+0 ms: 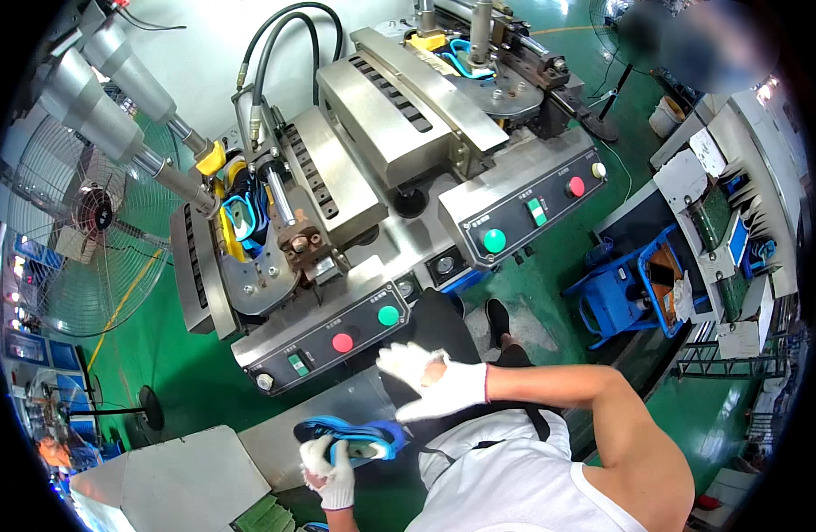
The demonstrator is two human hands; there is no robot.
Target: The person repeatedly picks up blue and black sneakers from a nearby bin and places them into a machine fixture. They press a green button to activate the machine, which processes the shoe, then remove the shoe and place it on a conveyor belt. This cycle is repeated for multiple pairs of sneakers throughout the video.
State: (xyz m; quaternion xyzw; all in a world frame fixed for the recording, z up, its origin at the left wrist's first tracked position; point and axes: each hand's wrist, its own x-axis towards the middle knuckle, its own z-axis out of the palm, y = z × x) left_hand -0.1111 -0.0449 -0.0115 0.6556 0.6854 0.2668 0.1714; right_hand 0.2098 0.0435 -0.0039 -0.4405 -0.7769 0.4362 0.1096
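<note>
My left hand (pixel 329 475), in a white knit glove, grips a blue shoe upper (pixel 350 434) with a pale inner part, low and left of my body. My right hand (pixel 439 383), gloved the same way, is in front of my waist with its fingers apart and nothing in it; bare skin shows at an opening in the glove. Ahead stands a steel two-station press (pixel 372 124). In its left station sits another blue upper (pixel 245 211), under a metal cylinder. Blue material (pixel 465 58) also lies in the far right station.
Control panels (pixel 328 335) with red and green buttons face me. A caged fan (pixel 93 213) stands on the left. Near my left hand is a pale board (pixel 173 479). To the right are a blue plastic chair (pixel 616 297) and a rack (pixel 731 239) with machine rollers.
</note>
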